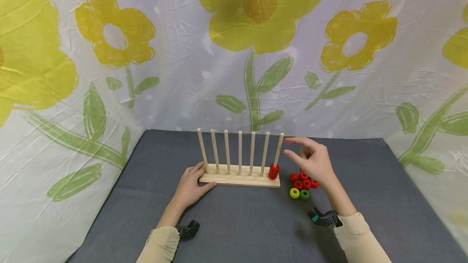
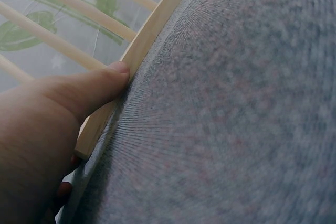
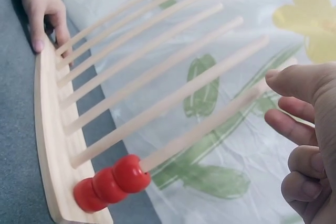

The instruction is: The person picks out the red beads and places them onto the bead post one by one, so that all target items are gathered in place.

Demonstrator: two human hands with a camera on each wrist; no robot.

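Observation:
A wooden peg stand (image 1: 239, 179) has several upright pegs in a row. Three red beads (image 3: 108, 184) are stacked at the foot of its rightmost peg (image 3: 210, 124). My left hand (image 1: 191, 186) grips the left end of the base, its thumb (image 2: 107, 80) against the front edge and other fingers round the far side. Close by the top of the rightmost peg is my right hand (image 1: 315, 160), thumb and forefinger apart, the other fingers bent, with nothing visible held. Loose red beads (image 1: 306, 184) lie on the table below it, beside a yellow bead (image 1: 294, 193) and a green bead (image 1: 304, 194).
A dark grey cloth (image 1: 256, 222) covers the table. Behind it hangs a pale backdrop (image 1: 175, 92) printed with yellow flowers. Another yellowish bead among the loose ones is partly hidden by the right hand.

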